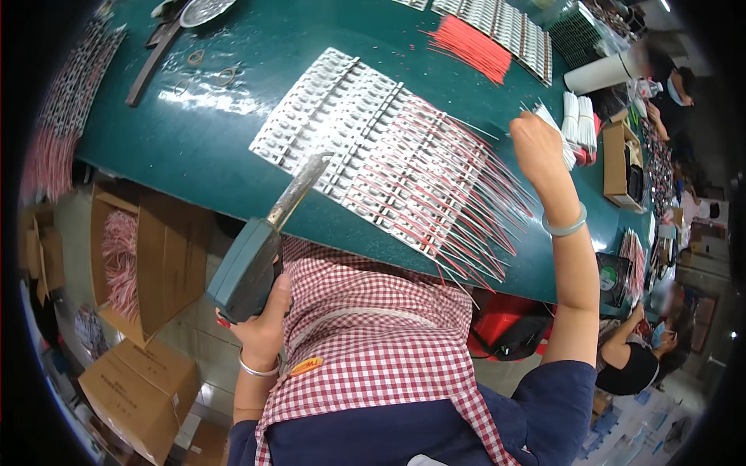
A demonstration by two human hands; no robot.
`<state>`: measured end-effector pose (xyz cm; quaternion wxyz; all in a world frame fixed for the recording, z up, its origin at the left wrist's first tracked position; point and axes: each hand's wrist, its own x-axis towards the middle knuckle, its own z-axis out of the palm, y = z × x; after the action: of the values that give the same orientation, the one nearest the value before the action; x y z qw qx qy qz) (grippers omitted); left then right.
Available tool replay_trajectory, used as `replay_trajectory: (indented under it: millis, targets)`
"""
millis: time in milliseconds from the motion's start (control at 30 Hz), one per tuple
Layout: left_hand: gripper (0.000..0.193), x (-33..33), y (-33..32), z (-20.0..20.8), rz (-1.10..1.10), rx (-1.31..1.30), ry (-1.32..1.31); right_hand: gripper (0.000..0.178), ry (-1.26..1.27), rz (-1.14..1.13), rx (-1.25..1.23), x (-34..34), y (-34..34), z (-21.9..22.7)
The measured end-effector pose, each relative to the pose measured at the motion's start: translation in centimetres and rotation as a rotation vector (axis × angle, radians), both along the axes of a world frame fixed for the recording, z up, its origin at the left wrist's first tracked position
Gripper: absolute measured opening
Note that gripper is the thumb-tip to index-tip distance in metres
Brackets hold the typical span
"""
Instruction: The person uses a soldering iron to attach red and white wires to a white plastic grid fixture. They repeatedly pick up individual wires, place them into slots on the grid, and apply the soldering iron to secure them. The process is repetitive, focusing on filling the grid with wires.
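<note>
My left hand [260,326] grips the dark green handle of a soldering tool [247,268], whose long metal tip [299,186] reaches up onto a sheet of small white parts [342,116] laid in rows on the green table [202,147]. Red and white wires [458,194] fan out from the right side of that sheet. My right hand [536,147] is raised over the table's right part, closed on a small bunch of white wires [553,124]. A red-and-white checked apron [373,334] covers my lap.
Another bundle of red wires [470,46] and more white strips [505,27] lie at the far side. Open cardboard boxes [148,256] stand on the floor to the left. Rubber bands [210,74] lie far left. Other people [645,349] sit at the right.
</note>
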<state>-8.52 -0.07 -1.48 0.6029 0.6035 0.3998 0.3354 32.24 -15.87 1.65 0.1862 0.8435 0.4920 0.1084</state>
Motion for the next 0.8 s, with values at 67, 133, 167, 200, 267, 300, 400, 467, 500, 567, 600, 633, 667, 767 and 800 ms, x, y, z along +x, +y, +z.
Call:
replay_trajectory:
  millis: [67, 133, 167, 200, 267, 300, 400, 467, 500, 567, 600, 633, 667, 767, 800]
  targets:
    - [0.033, -0.2, 0.0, 0.7, 0.027, -0.101, -0.038, 0.009, -0.005, -0.040, 0.050, -0.4, 0.4, -0.1]
    - [0.033, -0.2, 0.0, 0.8, 0.032, -0.170, -0.059, 0.016, 0.003, -0.104, 0.140, -2.1, 0.8, 0.7]
    - [0.034, -0.3, 0.2, 0.8, 0.033, -0.187, -0.058, 0.017, 0.041, -0.033, 0.280, -3.5, 1.2, 0.8]
    - [0.035, -0.2, 0.3, 0.8, 0.025, -0.207, -0.059, 0.018, 0.075, 0.030, 0.417, -4.8, 1.4, 1.0]
    - [0.035, -0.2, 0.4, 0.7, 0.008, -0.212, -0.068, 0.020, 0.216, 0.186, 0.644, -8.2, 2.6, 0.8]
    - [0.036, -0.2, 0.4, 0.7, -0.005, -0.213, -0.074, 0.021, 0.315, 0.272, 0.730, -10.3, 3.3, 0.6]
    - [0.036, -0.3, 0.1, 0.7, -0.017, -0.231, -0.053, 0.026, 0.544, 0.292, 0.823, -15.6, 5.0, -0.7]
    - [0.037, -0.5, 0.0, 0.3, -0.040, -0.211, -0.042, 0.025, 0.591, 0.300, 0.847, -17.5, 5.8, -2.2]
    - [0.037, -0.7, 0.0, 0.1, -0.052, -0.200, -0.037, 0.025, 0.594, 0.301, 0.858, -18.1, 6.0, -3.1]
    - [0.036, -0.9, -0.1, -0.2, -0.052, -0.142, -0.015, 0.025, 0.580, 0.296, 0.867, -18.8, 6.4, -4.4]
    - [0.036, -0.9, -0.2, -0.3, -0.052, -0.114, -0.005, 0.025, 0.561, 0.292, 0.864, -18.9, 6.5, -4.8]
    - [0.031, -1.0, -0.3, -0.4, -0.048, -0.116, 0.009, 0.025, 0.543, 0.288, 0.861, -19.0, 6.6, -5.0]
    - [0.027, -1.0, -0.4, -0.5, -0.045, -0.117, 0.024, 0.027, 0.539, 0.286, 0.851, -19.1, 6.6, -5.2]
    - [0.022, -1.1, -0.3, -0.7, -0.094, -0.035, 0.084, 0.031, 0.523, 0.274, 0.822, -19.4, 6.4, -5.3]
    - [0.022, -1.1, -0.3, -0.7, -0.119, 0.008, 0.109, 0.031, 0.518, 0.267, 0.813, -19.4, 6.4, -5.2]
